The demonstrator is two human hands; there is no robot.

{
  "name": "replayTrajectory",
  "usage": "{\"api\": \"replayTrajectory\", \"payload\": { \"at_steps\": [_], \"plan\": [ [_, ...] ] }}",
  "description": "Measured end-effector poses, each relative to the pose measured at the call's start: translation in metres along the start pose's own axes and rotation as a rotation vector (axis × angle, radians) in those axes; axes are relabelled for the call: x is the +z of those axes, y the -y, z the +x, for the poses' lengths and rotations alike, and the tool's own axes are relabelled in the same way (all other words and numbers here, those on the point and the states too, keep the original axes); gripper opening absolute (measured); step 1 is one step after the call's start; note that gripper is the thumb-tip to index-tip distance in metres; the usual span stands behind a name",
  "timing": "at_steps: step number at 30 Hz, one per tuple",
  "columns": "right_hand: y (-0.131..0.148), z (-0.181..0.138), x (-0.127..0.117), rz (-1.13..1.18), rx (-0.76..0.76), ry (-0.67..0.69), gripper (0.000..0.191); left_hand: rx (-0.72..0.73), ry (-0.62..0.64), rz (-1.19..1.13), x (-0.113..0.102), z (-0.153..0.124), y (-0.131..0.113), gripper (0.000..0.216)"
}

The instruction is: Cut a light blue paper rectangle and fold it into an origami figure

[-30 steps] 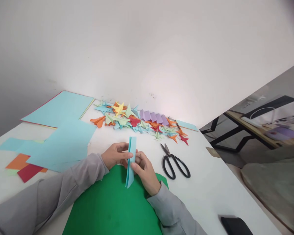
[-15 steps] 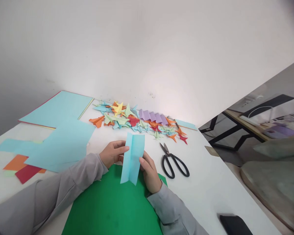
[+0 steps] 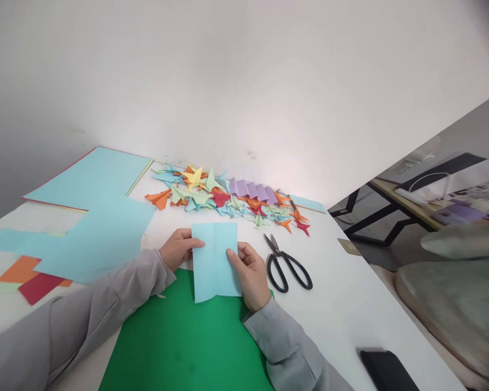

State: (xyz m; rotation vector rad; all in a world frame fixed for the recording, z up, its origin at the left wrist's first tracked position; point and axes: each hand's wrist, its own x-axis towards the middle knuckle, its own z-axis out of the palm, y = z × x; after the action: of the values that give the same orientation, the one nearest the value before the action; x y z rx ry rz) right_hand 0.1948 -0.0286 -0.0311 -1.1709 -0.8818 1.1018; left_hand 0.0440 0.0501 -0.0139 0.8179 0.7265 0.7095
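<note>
A light blue sheet of paper [image 3: 215, 271] is held up between my two hands, nearly flat, with a faint crease down its middle. My left hand [image 3: 180, 248] pinches its left edge, thumb in front and fingers behind. On the opposite edge, my right hand [image 3: 250, 274] grips it the same way; the fingertips behind the paper are hidden. Below the paper lies a green sheet [image 3: 183, 336]. Scissors with black handles [image 3: 283, 266] rest partly open on the table, just right of my right hand.
Folded paper planes [image 3: 195, 179] in several colours lie along the wall, with a pleated purple paper [image 3: 252, 191] among them. Large blue sheets [image 3: 101, 239] and small red and orange pieces [image 3: 38, 287] spread at the left. A black object [image 3: 387, 369] sits at the front right of the table [image 3: 330, 320].
The blue paper has gone from bent along its crease to opened out nearly flat. My hands have moved slightly apart, still holding its edges. The view has shifted slightly.
</note>
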Motion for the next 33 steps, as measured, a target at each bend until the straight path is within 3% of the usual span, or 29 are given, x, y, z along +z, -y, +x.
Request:
{"api": "replayTrajectory", "payload": {
  "at_steps": [13, 19, 21, 23, 25, 27, 30, 33],
  "plan": [
    [0.001, -0.001, 0.000, 0.023, 0.009, -0.029, 0.023, 0.053, -0.047, 0.031, -0.003, 0.002, 0.002, 0.028],
    [0.002, 0.007, -0.002, -0.037, 0.008, -0.084, 0.028, 0.039, 0.068, 0.290, -0.005, -0.001, 0.008, 0.029],
    [0.003, 0.012, -0.004, -0.122, -0.003, -0.079, 0.027, 0.128, 0.077, 0.397, -0.006, -0.001, 0.010, 0.030],
    [0.004, 0.018, -0.006, -0.257, -0.033, -0.051, 0.027, 0.279, -0.011, 0.523, -0.008, 0.000, 0.012, 0.034],
    [0.004, 0.023, -0.008, -0.450, -0.090, -0.031, 0.026, 0.481, -0.135, 0.717, -0.011, 0.001, 0.014, 0.041],
    [0.004, 0.028, -0.009, -0.658, -0.153, -0.019, 0.024, 0.710, -0.178, 0.992, -0.016, 0.002, 0.015, 0.039],
    [0.003, 0.033, -0.009, -0.894, -0.222, 0.014, 0.022, 0.978, -0.090, 1.358, -0.022, 0.002, 0.015, 0.022],
    [0.002, 0.035, -0.010, -1.059, -0.288, 0.006, 0.023, 1.050, 0.032, 1.580, -0.022, 0.003, 0.015, 0.020]
  ]
}}
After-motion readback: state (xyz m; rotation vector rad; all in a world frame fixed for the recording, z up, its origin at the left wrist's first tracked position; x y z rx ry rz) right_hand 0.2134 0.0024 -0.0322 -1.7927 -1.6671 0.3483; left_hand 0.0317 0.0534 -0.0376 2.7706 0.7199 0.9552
